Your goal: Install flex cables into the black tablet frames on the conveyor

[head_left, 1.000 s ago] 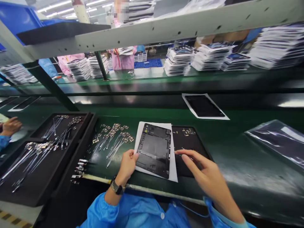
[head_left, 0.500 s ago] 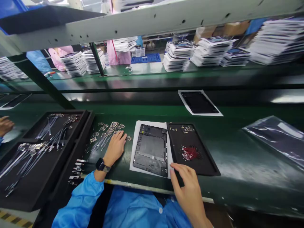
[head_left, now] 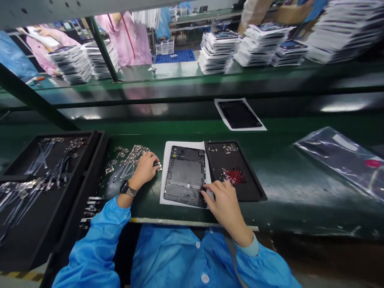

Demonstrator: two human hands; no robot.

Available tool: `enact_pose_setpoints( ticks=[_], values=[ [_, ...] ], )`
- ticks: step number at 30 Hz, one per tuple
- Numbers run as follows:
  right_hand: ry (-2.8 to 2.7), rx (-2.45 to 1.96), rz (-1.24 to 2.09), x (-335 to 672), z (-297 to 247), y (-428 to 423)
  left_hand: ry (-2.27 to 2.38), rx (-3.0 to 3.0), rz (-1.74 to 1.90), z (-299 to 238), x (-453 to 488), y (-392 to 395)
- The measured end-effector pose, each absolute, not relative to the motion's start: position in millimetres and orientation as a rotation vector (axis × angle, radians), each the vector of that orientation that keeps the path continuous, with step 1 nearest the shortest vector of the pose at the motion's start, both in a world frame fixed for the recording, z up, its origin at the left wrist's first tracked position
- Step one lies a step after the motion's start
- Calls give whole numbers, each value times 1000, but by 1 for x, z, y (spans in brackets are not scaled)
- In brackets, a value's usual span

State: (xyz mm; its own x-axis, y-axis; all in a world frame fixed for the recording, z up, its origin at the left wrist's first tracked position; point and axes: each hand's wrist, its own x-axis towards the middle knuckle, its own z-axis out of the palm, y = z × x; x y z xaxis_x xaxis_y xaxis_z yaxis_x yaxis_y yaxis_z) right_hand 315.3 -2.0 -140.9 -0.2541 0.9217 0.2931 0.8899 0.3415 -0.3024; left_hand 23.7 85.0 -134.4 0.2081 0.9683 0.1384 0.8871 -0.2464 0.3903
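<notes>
A dark tablet back shell (head_left: 186, 173) lies on a white sheet (head_left: 165, 176) near the green bench's front edge. My right hand (head_left: 223, 204) rests on the shell's lower right corner, fingers curled and fingertips pressing it. My left hand (head_left: 144, 169) is closed over a scatter of small metal flex parts (head_left: 126, 160) just left of the sheet; whether it grips one is hidden. A black tray (head_left: 240, 188) holding a small heap of red bits (head_left: 234, 176) sits right of the shell.
Black trays (head_left: 45, 188) with long metal strips fill the left. Another tablet on white paper (head_left: 239, 115) lies on the conveyor behind. A shiny plastic bag (head_left: 345, 160) lies right. Stacks of parts (head_left: 258, 48) and people in pink coats stand beyond.
My left hand left the sheet's edge and went left onto the loose metal parts, closing there. My right hand pulled off the black tray to the shell's lower right corner. The view tilted down.
</notes>
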Motion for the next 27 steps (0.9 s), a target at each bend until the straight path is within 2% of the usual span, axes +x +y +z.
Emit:
enact_pose_setpoints(
  ticks=[8,14,21,27],
  values=[
    [-2102,-1700,270,298,-147,-1,1638,1697,814,-114,18,91],
    [-2050,-1720,430,295,-143,1,1716,1642,880,-94,17,83],
    [-1943,-1553,688,303,-133,-4,1791,1682,927,-73,16,78],
    [-1849,-1482,857,305,-133,-3,1823,1553,1195,-48,3,81]
  ],
)
